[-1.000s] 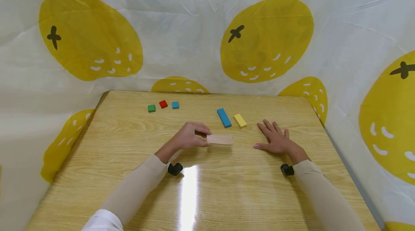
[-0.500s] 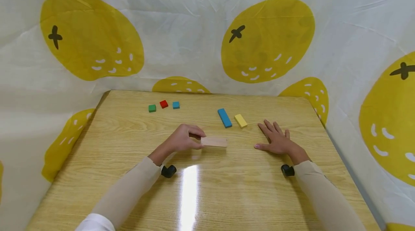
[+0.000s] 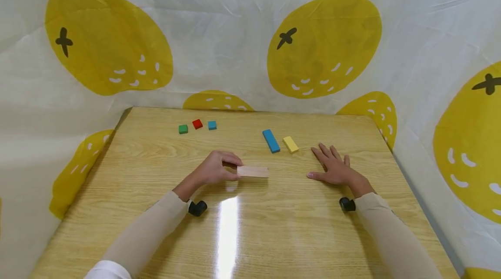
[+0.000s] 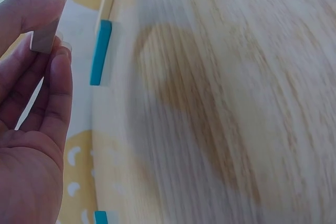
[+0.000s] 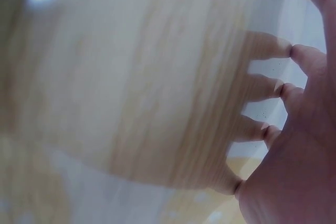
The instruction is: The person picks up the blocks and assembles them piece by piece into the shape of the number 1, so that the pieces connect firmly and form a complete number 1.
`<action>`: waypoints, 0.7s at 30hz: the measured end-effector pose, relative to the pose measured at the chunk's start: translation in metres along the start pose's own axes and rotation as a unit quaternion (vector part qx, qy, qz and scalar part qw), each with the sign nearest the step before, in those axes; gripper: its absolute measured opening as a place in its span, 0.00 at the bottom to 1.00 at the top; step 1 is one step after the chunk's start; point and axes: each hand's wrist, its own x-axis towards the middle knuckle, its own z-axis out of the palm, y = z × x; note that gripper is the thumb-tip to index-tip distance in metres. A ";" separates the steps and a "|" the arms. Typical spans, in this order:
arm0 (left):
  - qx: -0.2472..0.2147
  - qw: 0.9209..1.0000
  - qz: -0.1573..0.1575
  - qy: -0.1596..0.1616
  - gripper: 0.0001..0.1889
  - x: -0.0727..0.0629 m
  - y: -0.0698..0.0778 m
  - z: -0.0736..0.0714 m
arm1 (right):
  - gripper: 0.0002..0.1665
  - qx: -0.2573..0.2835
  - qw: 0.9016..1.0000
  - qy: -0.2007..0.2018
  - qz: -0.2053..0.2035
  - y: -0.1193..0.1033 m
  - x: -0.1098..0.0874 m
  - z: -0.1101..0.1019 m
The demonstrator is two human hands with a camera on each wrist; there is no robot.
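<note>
A plain wooden block (image 3: 253, 172) is pinched at its left end between the thumb and fingers of my left hand (image 3: 213, 168), near the middle of the table. The left wrist view shows the wooden block (image 4: 48, 34) raised above the tabletop. My right hand (image 3: 334, 170) rests its spread fingertips on the table and holds nothing; the right wrist view shows its fingertips (image 5: 290, 90) touching the glossy surface. Between the hands and farther back lie a long blue block (image 3: 271, 141) and a shorter yellow block (image 3: 290, 144), side by side and apart.
Toward the back left of the wooden table (image 3: 156, 157) sit a small green block (image 3: 183, 129), a small red block (image 3: 197, 124) and a small blue block (image 3: 212, 125). A fruit-print cloth (image 3: 219, 44) hangs behind the table and along its sides.
My left hand has shifted left with the wooden block, away from my right hand. The right hand and the coloured blocks have stayed in place.
</note>
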 end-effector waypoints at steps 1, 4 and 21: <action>0.000 1.000 -0.002 0.000 0.14 -0.001 0.000 0.000 | 0.61 -0.001 1.000 0.000 0.000 0.000 0.000 0.000; -0.001 1.000 -0.004 0.002 0.14 -0.002 -0.002 0.000 | 0.61 -0.002 1.000 -0.001 0.002 0.000 0.001 0.000; 0.025 0.999 -0.029 0.023 0.16 -0.010 -0.011 -0.008 | 0.60 -0.001 1.000 -0.005 0.003 -0.007 -0.001 -0.004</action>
